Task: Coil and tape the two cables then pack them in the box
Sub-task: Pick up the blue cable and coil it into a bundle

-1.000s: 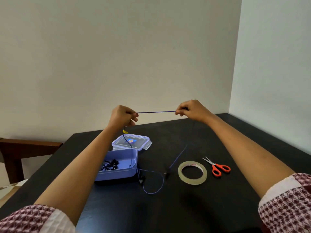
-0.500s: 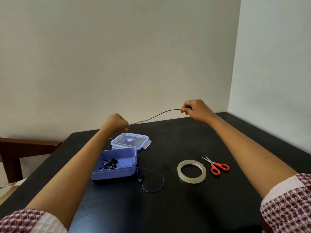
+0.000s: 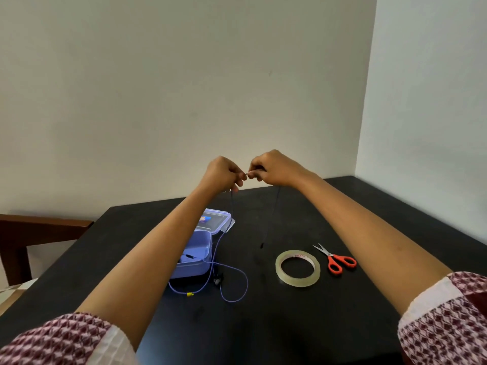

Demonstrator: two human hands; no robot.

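Observation:
My left hand (image 3: pixel 222 173) and my right hand (image 3: pixel 272 168) are raised close together above the black table (image 3: pixel 290 325), both pinching a thin purple cable (image 3: pixel 234 285). One strand hangs from my left hand down past the open lilac box (image 3: pixel 193 255); another drops from my right hand to a dark plug end (image 3: pixel 262 245). The cable's slack lies looped on the table in front of the box, with a yellow tip (image 3: pixel 189 294). A dark cable (image 3: pixel 188 257) lies inside the box. The box lid (image 3: pixel 214 219) sits behind it.
A roll of clear tape (image 3: pixel 297 268) lies right of the cable loop. Orange-handled scissors (image 3: pixel 336 260) lie beside the tape. A wooden chair (image 3: pixel 31 233) stands at the table's left. Walls close off the far side and the right.
My hands were stretched apart with the cable taut between them; now they have come together, and the cable hangs in two strands. The yellow tip now lies on the table.

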